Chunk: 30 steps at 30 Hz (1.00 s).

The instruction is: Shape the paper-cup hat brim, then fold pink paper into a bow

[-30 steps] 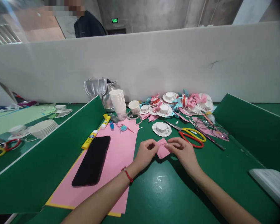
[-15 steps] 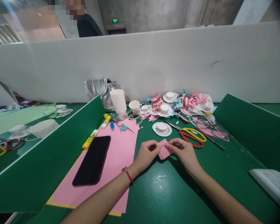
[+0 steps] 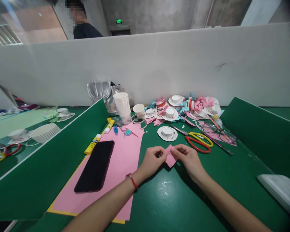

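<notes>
Between both hands, over the green table, is a small folded piece of pink paper (image 3: 171, 158). My left hand (image 3: 155, 160) pinches its left edge, a red bracelet on the wrist. My right hand (image 3: 188, 158) grips the upper right edge between thumb and fingers. Just beyond them lies a white fringed paper-cup disc (image 3: 167, 133), its cup base facing up. Scissors (image 3: 198, 141) with one red and one yellow handle lie close to the right hand, blades pointing to the upper left.
Left, a black phone (image 3: 96, 167) rests on pink sheets (image 3: 124, 170) near two glue sticks (image 3: 92, 145). Behind stand stacked paper cups (image 3: 122, 108) and a silver bag (image 3: 103, 93). Pink, blue and white paper crafts (image 3: 183, 108) heap at the back. Glasses (image 3: 228, 136) lie right. Green dividers (image 3: 268, 138) flank the space.
The pink paper has turned slightly in my fingers and hangs a little lower, its layers more together. Both hands stay in nearly the same place. The person behind the partition has shifted.
</notes>
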Tool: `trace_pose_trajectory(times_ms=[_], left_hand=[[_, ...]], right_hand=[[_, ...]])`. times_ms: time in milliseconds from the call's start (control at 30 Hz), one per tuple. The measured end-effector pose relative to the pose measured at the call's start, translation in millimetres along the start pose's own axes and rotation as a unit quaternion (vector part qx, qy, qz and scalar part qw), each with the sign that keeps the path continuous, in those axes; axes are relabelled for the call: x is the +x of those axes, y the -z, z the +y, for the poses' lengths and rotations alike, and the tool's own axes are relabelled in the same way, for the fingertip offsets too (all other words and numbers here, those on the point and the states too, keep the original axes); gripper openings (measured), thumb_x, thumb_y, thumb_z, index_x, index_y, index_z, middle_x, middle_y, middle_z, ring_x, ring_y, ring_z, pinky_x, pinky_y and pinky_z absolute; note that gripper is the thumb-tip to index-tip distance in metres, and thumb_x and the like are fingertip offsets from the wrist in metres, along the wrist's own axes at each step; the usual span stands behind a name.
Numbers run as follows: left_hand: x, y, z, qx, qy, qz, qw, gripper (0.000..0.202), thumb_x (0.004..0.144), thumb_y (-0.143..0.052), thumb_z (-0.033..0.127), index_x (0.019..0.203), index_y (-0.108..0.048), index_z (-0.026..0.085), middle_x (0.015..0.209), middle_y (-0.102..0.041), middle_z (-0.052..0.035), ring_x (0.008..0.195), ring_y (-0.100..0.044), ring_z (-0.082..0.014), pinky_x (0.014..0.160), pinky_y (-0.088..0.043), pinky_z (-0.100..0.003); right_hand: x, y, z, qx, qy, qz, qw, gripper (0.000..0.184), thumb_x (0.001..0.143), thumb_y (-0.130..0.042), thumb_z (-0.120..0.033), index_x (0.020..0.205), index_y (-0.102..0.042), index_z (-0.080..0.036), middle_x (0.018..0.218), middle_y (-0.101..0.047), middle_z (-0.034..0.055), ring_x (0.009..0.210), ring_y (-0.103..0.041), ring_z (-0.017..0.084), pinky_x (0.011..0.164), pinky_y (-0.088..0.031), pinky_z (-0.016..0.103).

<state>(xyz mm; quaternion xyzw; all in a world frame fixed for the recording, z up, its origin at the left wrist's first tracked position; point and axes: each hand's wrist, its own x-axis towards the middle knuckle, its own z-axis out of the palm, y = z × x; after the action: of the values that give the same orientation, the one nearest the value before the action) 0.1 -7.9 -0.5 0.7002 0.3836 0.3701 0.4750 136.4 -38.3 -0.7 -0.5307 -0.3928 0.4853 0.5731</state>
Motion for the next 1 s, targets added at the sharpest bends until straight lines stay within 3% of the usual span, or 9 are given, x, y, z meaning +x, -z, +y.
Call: trace_pose_trajectory(times_ms=[300, 533, 667, 867, 1000], left_hand=[[1, -0.2, 0, -0.026, 0.018, 0.004, 0.999, 0.021, 0.071, -0.052, 0.023, 0.053, -0.048, 0.013, 0.05, -0.042, 0.0045, 0.048, -0.035, -0.0069, 0.045, -0.027, -0.019], [3, 0.8, -1, -0.053, 0.027, 0.019, 0.998, 0.017, 0.071, -0.053, 0.024, 0.058, -0.052, 0.013, 0.053, -0.045, 0.004, 0.048, -0.038, -0.0074, 0.046, -0.03, -0.019], [3, 2.8, -1, -0.044, 0.019, 0.017, 0.999, 0.016, 0.072, -0.051, 0.021, 0.057, -0.051, 0.013, 0.054, -0.044, 0.004, 0.051, -0.038, -0.0076, 0.048, -0.03, -0.019], [-1, 1.8, 0, -0.031, 0.013, -0.027, 0.999, 0.011, 0.069, -0.049, 0.016, 0.059, -0.05, 0.014, 0.051, -0.044, 0.0046, 0.046, -0.041, -0.007, 0.045, -0.031, -0.018], [-1, 1.0, 0, -0.013, 0.013, -0.035, 0.999, 0.009, 0.066, -0.048, 0.013, 0.058, -0.05, 0.014, 0.052, -0.045, 0.0045, 0.046, -0.042, -0.0069, 0.045, -0.032, -0.018]], right_hand=[[-1, -4, 3, 0.076, -0.047, 0.035, 0.995, 0.023, 0.048, -0.075, -0.026, 0.059, -0.061, -0.012, 0.051, -0.058, -0.0016, 0.047, -0.047, 0.007, 0.047, -0.036, 0.018], [3, 3, 3, 0.17, -0.095, 0.054, 0.979, 0.034, 0.044, -0.078, -0.02, 0.068, -0.054, -0.016, 0.052, -0.06, -0.0039, 0.048, -0.051, 0.007, 0.048, -0.038, 0.018], [4, 6, 1, 0.107, -0.067, 0.004, 0.992, 0.03, 0.051, -0.073, -0.023, 0.075, -0.058, -0.016, 0.057, -0.059, -0.0038, 0.048, -0.048, 0.007, 0.047, -0.035, 0.018], [0, 4, -4, -0.052, -0.031, -0.107, 0.992, 0.014, 0.059, -0.065, -0.024, 0.062, -0.06, -0.012, 0.055, -0.055, -0.0021, 0.051, -0.046, 0.009, 0.048, -0.033, 0.02], [-1, 2, -1, -0.095, -0.003, -0.093, 0.991, 0.008, 0.059, -0.06, -0.021, 0.06, -0.058, -0.013, 0.053, -0.053, -0.0031, 0.05, -0.045, 0.009, 0.048, -0.034, 0.02]])
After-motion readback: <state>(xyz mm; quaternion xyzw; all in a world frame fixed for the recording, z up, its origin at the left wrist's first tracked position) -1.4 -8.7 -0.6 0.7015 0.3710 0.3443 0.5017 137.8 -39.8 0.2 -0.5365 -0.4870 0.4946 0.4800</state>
